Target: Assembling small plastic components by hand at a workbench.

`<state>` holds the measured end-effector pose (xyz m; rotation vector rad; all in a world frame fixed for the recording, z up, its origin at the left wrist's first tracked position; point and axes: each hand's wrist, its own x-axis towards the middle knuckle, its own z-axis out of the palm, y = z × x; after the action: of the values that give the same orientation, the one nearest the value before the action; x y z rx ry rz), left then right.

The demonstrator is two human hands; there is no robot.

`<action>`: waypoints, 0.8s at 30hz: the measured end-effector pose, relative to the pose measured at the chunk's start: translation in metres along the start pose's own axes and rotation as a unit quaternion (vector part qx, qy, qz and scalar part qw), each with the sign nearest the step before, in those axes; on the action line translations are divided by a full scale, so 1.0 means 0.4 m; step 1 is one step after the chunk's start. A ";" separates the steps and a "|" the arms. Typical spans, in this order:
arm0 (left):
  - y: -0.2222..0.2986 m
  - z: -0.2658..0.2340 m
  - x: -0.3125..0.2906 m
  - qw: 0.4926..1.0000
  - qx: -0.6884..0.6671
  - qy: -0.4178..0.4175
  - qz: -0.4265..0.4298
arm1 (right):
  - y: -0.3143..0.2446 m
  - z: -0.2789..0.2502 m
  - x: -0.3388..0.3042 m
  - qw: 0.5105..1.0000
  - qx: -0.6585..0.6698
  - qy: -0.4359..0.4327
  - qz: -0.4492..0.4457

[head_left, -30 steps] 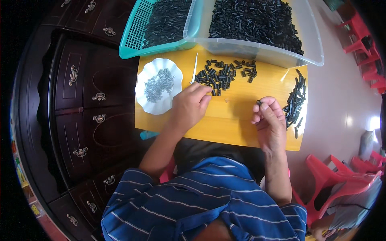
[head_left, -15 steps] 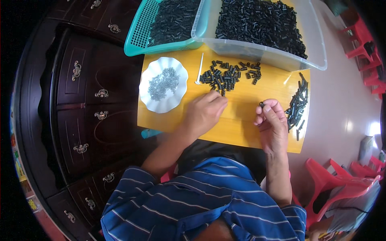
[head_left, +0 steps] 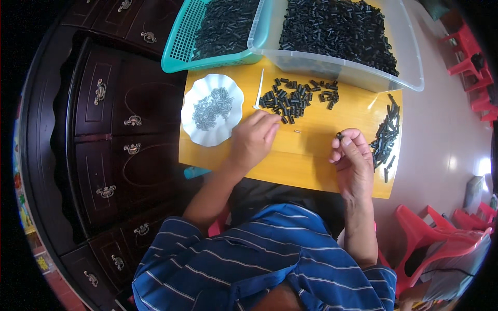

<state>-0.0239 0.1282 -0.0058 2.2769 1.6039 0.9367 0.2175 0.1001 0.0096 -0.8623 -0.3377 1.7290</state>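
My right hand (head_left: 354, 155), at the table's right side, pinches a small black tube (head_left: 340, 136) between thumb and fingertips, one end facing up. Over the middle left of the table is my left hand (head_left: 254, 139), its fingers bent and the thumb a little apart, with nothing seen between them. It is beside a loose pile of short black tubes (head_left: 291, 101). A tiny pale metal pin (head_left: 297, 131) lies alone on the tabletop between my hands. Left of my left hand stands a white wavy-edged plate (head_left: 236, 124) with a heap of small clear or silvery pieces (head_left: 212, 108).
A thin white stick (head_left: 259, 88) lies near the pile. Longer black pieces (head_left: 385, 135) are heaped at the yellow table's (head_left: 311, 168) right edge. A green basket (head_left: 180, 46) and a clear bin (head_left: 353, 72) of black parts stand at the back. Dark drawers (head_left: 98, 129) line the left.
My left hand has drawn back to the left, away from the table's middle, and the tiny metal pin now shows there. My right hand keeps its place and its hold on the tube.
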 end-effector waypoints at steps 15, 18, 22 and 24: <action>0.016 0.009 0.083 0.998 0.016 -0.049 0.019 | -0.002 0.003 -0.003 1.000 -0.022 0.004 0.001; 0.018 0.012 0.093 0.998 0.012 -0.054 0.021 | -0.004 0.001 -0.002 1.000 -0.021 0.004 0.001; 0.013 0.018 0.095 0.997 0.009 -0.064 0.032 | -0.006 0.002 -0.003 1.000 -0.018 -0.001 0.004; 0.010 0.019 0.094 0.997 0.020 -0.072 0.031 | -0.007 0.002 -0.002 1.000 -0.019 -0.002 0.005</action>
<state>-0.0084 0.1623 0.0044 2.3742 1.5139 0.7393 0.2190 0.1004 0.0124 -0.8898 -0.3700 1.7375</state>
